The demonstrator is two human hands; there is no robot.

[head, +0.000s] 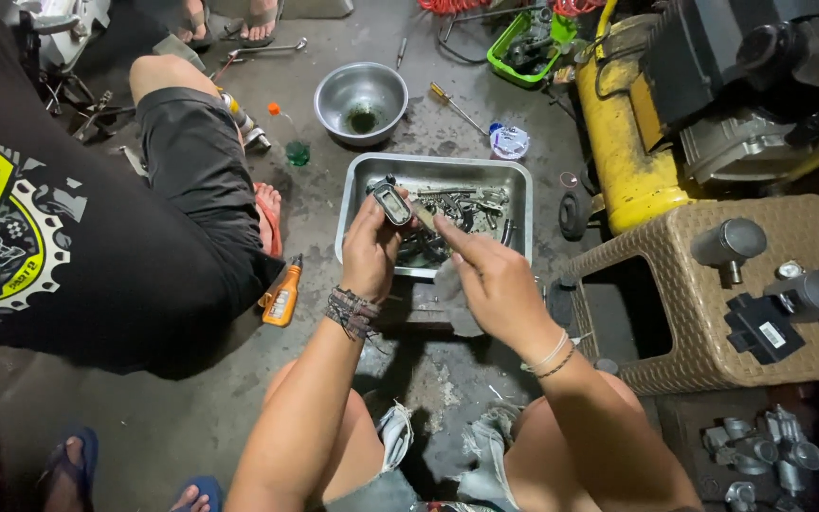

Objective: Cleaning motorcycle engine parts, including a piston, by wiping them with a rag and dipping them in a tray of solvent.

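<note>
A small grey metal part (392, 202) sits pinched in the fingertips of the left hand (372, 251), held above the near edge of a rectangular metal tray (519, 180) of greasy parts. The right hand (490, 280), just beside it, closes loosely with its forefinger stretched toward the part. Beyond both hands stands a round steel bowl (361, 100); left of the left hand lies an orange bottle (282, 299).

Bare floor (447, 379) below the tray (514, 180); stool (703, 313) right, seated person's leg (191, 161) (close) left
</note>
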